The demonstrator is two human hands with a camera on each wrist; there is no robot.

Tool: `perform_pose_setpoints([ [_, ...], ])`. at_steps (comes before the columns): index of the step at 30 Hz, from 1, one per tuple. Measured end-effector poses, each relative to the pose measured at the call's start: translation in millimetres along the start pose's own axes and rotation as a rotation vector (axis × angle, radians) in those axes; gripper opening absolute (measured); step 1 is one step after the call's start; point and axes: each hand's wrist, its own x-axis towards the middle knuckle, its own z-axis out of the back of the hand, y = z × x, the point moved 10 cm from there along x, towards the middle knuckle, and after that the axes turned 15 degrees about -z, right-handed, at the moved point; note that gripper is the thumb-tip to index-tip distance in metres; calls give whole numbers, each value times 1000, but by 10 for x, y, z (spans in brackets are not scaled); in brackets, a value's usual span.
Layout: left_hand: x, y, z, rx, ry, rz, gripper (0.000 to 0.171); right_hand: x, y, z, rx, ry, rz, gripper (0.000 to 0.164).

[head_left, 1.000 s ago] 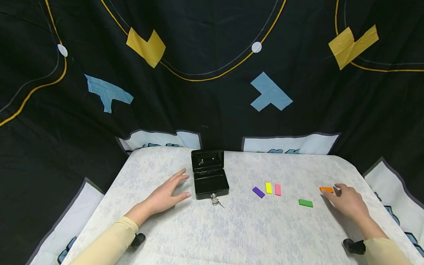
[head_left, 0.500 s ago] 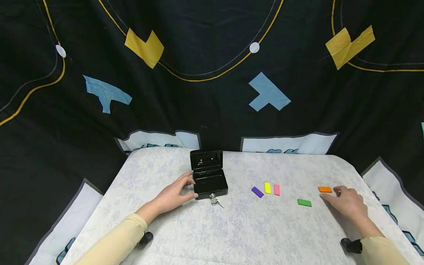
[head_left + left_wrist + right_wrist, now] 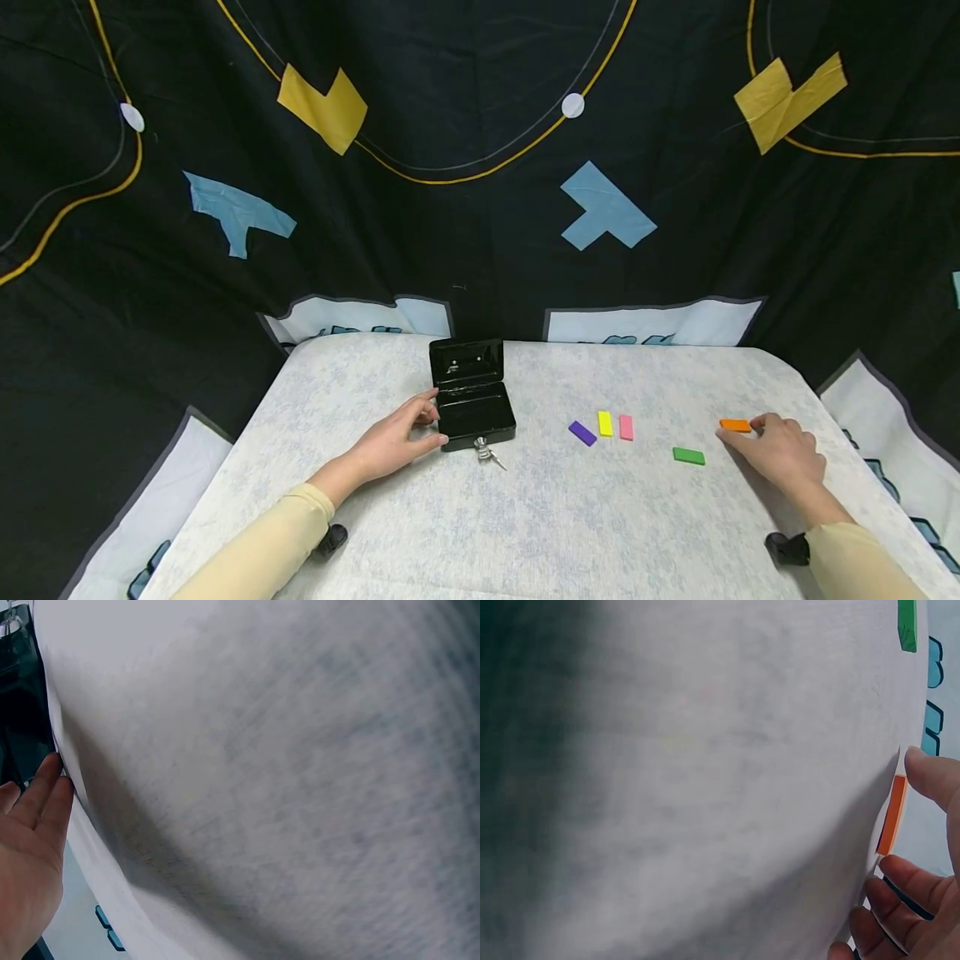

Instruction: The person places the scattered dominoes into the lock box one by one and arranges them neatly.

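A black metal cash box (image 3: 476,414) stands with its lid (image 3: 467,362) raised and its inside facing up. Two small keys (image 3: 491,454) hang from the lock at its front. My left hand (image 3: 390,440) rests against the box's left side, thumb by the front corner and fingers farther back; the left wrist view shows its fingertips beside the dark box (image 3: 22,705). At the right, an orange block (image 3: 735,426) lies flat on the table. My right hand (image 3: 783,450) has its thumb and index finger at opposite ends of that block (image 3: 892,817), with no firm pinch visible.
Left of the right hand lie a green block (image 3: 688,456), a pink block (image 3: 626,427), a yellow block (image 3: 604,423) and a purple block (image 3: 582,433). The table (image 3: 555,525) has a pale cloth, and a dark curtain (image 3: 487,250) hangs behind it.
My left hand has moved right until it meets the cash box's side. My right hand has shifted slightly left, bringing thumb and index finger to the orange block's ends.
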Motion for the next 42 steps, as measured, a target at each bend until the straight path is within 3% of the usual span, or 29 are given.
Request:
perform_pose_setpoints([
  [15, 22, 24, -6, -34, -10, -2, 44, 56, 43, 8, -5, -25, -8, 63],
  [28, 49, 11, -9, -81, -21, -27, 44, 22, 125, 0, 2, -24, 83, 63],
  [36, 57, 20, -23, -92, -15, -7, 44, 22, 144, -37, 20, 20, 113, 61],
  [42, 57, 55, -29, -87, -12, 8, 45, 50, 136, -86, 38, 98, 146, 61],
])
